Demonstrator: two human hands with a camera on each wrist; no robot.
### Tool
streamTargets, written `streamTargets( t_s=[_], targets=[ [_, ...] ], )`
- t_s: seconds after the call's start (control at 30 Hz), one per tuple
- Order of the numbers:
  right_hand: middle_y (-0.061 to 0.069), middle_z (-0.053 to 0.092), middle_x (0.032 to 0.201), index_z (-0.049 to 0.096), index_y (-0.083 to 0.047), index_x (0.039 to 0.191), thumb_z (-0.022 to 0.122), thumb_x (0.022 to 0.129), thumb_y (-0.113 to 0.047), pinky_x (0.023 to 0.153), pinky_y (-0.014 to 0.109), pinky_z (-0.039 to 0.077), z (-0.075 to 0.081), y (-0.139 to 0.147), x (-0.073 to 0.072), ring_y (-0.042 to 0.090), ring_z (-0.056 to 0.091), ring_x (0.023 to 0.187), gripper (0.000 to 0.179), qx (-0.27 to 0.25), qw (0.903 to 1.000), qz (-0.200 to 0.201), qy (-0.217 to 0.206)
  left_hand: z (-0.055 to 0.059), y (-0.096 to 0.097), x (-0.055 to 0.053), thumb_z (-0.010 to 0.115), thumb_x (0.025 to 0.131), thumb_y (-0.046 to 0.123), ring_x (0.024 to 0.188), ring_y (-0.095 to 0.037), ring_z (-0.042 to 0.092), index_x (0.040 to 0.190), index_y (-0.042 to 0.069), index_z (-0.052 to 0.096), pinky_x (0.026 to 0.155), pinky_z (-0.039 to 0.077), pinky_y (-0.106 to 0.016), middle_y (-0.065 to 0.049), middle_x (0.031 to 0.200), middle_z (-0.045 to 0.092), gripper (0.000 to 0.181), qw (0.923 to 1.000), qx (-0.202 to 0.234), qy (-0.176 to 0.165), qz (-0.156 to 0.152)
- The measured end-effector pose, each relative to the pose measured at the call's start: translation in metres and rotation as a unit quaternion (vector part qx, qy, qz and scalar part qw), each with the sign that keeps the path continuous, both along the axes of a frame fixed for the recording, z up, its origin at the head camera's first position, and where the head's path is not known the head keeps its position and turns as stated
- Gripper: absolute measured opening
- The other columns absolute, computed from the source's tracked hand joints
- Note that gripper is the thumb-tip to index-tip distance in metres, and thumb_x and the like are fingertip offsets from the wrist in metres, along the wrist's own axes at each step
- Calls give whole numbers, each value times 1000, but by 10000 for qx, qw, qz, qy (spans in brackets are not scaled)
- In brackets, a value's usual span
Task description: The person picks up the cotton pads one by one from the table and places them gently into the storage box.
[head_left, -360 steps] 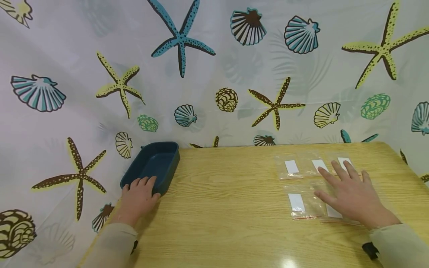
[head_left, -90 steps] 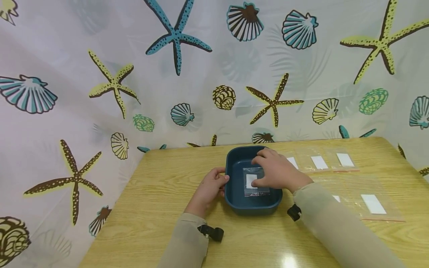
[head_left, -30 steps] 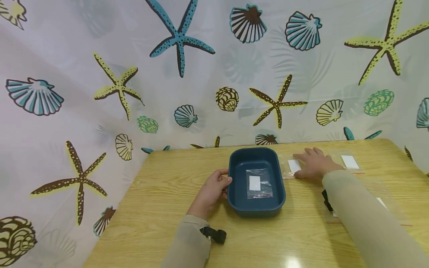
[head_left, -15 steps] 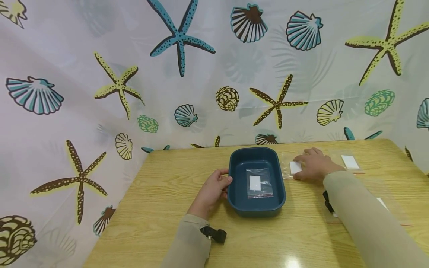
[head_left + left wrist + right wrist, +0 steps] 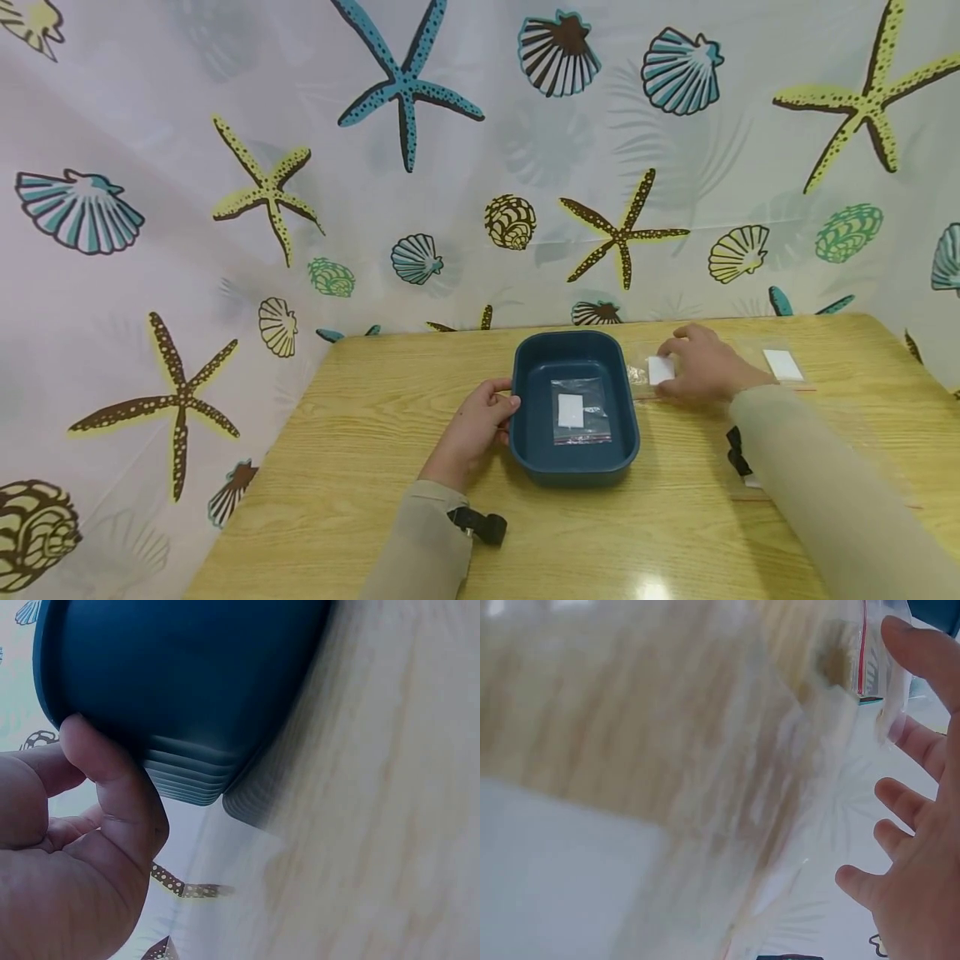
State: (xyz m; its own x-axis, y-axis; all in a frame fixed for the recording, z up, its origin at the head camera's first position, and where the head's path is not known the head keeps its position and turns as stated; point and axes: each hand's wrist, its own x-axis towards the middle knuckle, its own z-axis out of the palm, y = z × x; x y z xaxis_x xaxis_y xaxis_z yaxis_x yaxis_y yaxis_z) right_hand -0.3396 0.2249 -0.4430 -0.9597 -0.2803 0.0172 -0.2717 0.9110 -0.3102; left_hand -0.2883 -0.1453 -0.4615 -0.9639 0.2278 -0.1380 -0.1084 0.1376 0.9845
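Clear bag [image 5: 657,372] between thumb and forefinger, right grip [image 5: 705,367].

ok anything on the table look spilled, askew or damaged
Nothing stands out: the dark blue rectangular plastic tub sits upright, the clear rectangular plastic bag inside it lies flat, and no spill or damage shows.

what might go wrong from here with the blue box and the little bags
The right hand seems to pinch the thin clear bag only near its edge, so it might slip free during a lift.

The left hand holds the blue box on one side only; a bump could turn or slide it.

The right sleeve reaches across the nearer bags and may drag them.
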Motion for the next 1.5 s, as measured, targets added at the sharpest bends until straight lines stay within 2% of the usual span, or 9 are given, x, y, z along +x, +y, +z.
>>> streamTargets(
  t_s=[0.23,0.47,0.67,0.83,1.0,1.27,1.5],
  targets=[
    [30,35,150,67,-10,123,82,80,-43,107,68,30,12,8,2,51,27,138,56,-189,9997,123,-34,1,1,1,53,107,19,74,-19,59,144,6,48,61,51,-27,-17,104,62,39,10000,-18,29,-3],
    [29,36,149,67,-9,123,83,80,-43,108,65,31,23,18,7,50,31,137,57,-291,9988,338,189,0,2,1,53,107,18,73,-19,59,144,7,49,61,51,-27,-17,103,62,39,10000,26,35,-30],
    [29,36,150,66,-8,122,83,81,-44,109,66,29,40,17,14,49,29,138,57,-391,9972,547,317,1,2,1,53,107,18,74,-20,58,144,7,49,62,51,-28,-20,105,62,39,10000,30,37,-22],
    [26,36,151,67,-9,123,82,81,-44,109,66,28,53,8,19,49,25,142,57,-388,9957,717,444,2,1,1,52,108,18,73,-19,58,145,5,47,63,50,-29,-22,107,61,40,9999,24,80,-57],
    [23,36,153,67,-11,124,82,80,-46,110,66,27,59,-3,22,47,18,147,57,-411,9952,761,448,2,1,1,52,108,18,73,-18,59,145,5,47,63,50,-30,-21,106,62,40,9999,16,104,-82],
    [19,35,156,67,-15,125,82,79,-48,112,64,26,61,-25,24,44,16,149,58,-480,9936,911,470,1,2,-1,52,107,17,73,-19,58,145,5,47,61,50,-28,-19,104,61,40,9999,-5,114,-66],
    [19,36,155,68,-14,126,81,79,-49,113,63,25,57,-51,26,43,21,148,59,-446,9902,1171,611,1,2,-1,52,107,17,72,-19,58,144,4,48,59,50,-27,-20,104,62,40,9999,37,119,-74]
  ],
)
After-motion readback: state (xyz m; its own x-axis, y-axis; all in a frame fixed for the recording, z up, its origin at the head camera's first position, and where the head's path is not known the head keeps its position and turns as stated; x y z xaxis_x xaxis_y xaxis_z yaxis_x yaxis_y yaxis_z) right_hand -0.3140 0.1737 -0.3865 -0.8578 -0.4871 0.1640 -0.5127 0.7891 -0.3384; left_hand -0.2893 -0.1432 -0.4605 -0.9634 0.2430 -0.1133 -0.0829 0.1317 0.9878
